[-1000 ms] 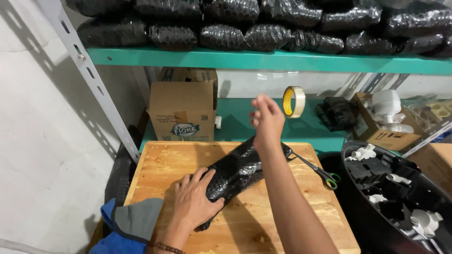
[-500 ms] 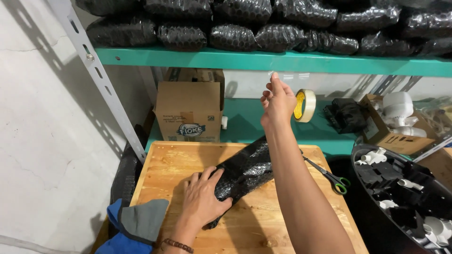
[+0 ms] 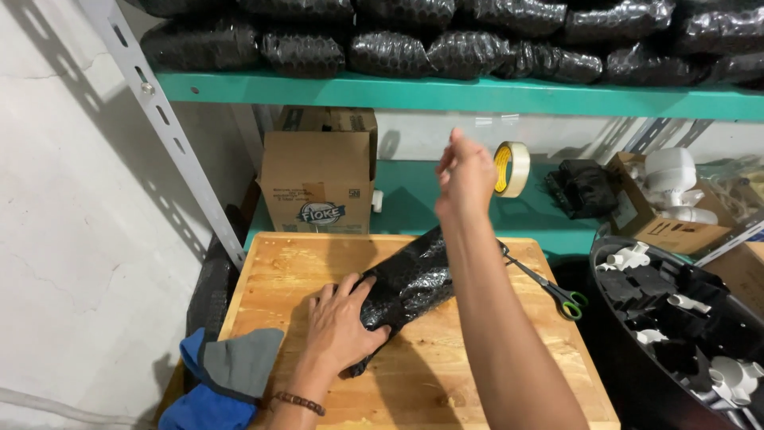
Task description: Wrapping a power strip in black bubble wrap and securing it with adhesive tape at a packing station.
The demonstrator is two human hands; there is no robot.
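Note:
A long package wrapped in black bubble wrap [image 3: 414, 283] lies diagonally on a wooden board [image 3: 485, 374]. My left hand [image 3: 344, 322] presses down on its near end, fingers spread over the wrap. My right hand [image 3: 464, 171] is raised above the package's far end with its fingertips pinched together. It is right beside a roll of clear tape [image 3: 513, 169] that hangs in front of the lower shelf. I cannot make out a tape strip between the fingers.
Green-handled scissors [image 3: 557, 291] lie at the board's right edge. A black tub [image 3: 637, 382] of black and white plastic parts stands to the right, a cardboard box [image 3: 318, 183] behind the board, and a blue-grey cloth [image 3: 227, 370] at the front left. Black wrapped bundles [image 3: 446, 48] fill the teal shelf.
My right hand rose from above the package to the height of the tape roll and stays beside it. My left hand has kept pressing on the package.

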